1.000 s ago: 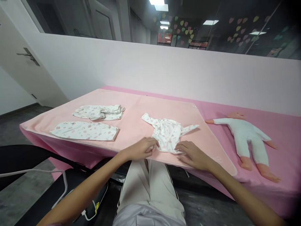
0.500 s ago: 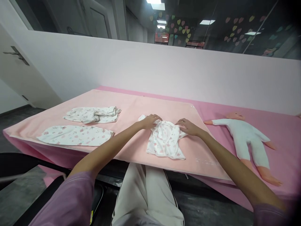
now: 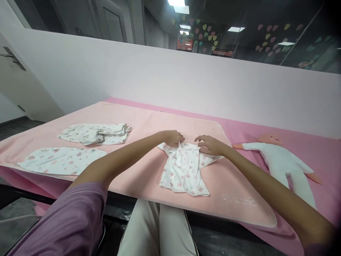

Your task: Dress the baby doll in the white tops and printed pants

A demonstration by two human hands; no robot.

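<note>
A small white baby shirt with a pink print lies front up on the peach mat, its neckline away from me and its sleeves out to the sides. My left hand pinches the fabric at the left of the neckline and lifts a small peak there. Over the right shoulder of the shirt, my right hand rests with its fingers apart and bent, touching the cloth by the collar.
Printed white baby pants lie flat on the left of the peach mat. Behind them is a folded, printed baby garment. A baby doll in white lies on the pink cloth at right. A white wall rises behind.
My left hand has closed on the neckline and raised a bit of it. The shirt's sleeves are spread wider. My view has shifted slightly.
</note>
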